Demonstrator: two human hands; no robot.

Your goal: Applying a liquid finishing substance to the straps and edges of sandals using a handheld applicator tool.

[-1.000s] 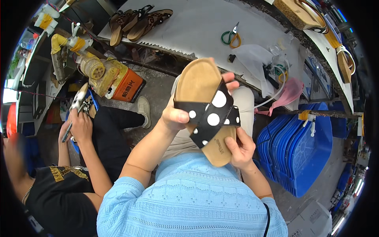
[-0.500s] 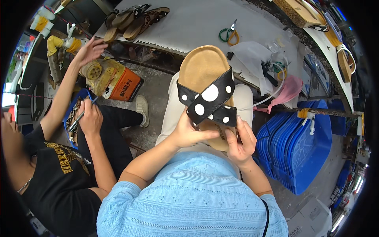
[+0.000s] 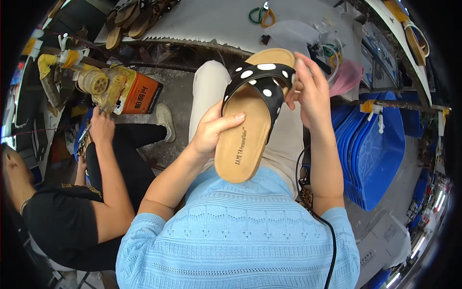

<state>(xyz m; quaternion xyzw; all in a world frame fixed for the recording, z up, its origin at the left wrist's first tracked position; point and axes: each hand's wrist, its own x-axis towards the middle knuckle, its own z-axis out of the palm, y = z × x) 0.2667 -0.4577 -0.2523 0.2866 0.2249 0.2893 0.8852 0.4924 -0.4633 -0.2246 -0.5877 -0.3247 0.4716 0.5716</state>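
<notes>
A slide sandal [image 3: 250, 115] with a tan footbed and crossed black straps with white dots is held above my lap, its toe end tilted away from me. My left hand [image 3: 210, 131] grips its left side near the heel, thumb lying on the footbed and fingers underneath. Beside the right edge of the straps is my right hand [image 3: 315, 94], its fingers apart and partly bent. Some of its fingertips are close to the strap; whether they touch it is unclear.
A grey bench [image 3: 202, 24] ahead carries scissors [image 3: 262, 17], clear plastic and several sandals [image 3: 137, 19]. Stacked blue baskets [image 3: 370, 149] stand at right. At left a co-worker [image 3: 72, 221] sits near an orange-sided tin [image 3: 139, 94]. A black cable [image 3: 332, 241] hangs at my right.
The sandal has turned, and its heel end now shows nearer me. My right hand has left the heel end and moved up beside the straps. The co-worker's reaching arm has drawn back.
</notes>
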